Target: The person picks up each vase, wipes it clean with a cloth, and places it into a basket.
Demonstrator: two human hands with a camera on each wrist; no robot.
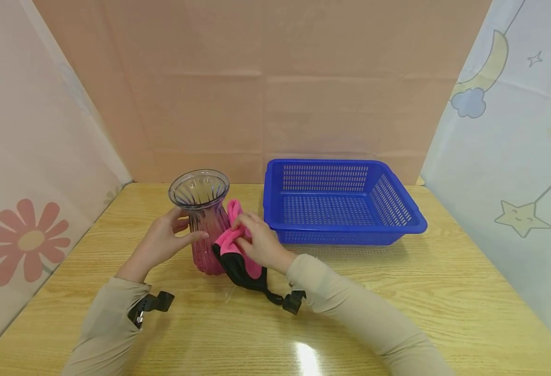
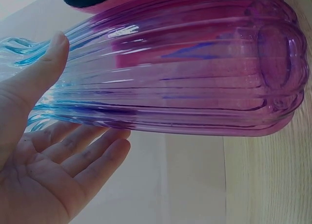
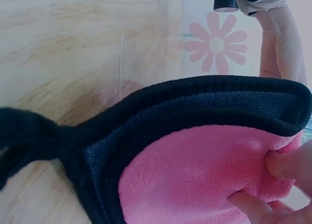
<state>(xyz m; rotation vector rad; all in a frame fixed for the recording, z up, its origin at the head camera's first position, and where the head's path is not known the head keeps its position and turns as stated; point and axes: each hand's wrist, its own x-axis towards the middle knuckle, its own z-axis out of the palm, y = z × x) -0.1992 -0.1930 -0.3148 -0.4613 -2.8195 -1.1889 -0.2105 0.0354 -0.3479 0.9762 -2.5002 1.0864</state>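
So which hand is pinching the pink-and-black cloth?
The right hand: its thumb and fingers grip the pink part of the cloth, whereas the left hand is at the vase.

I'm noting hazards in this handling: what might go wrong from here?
The vase looks like glass, so it might slip from the left hand. The right hand pinches the pink-and-black cloth close beside the vase, so an abrupt push could tip it.
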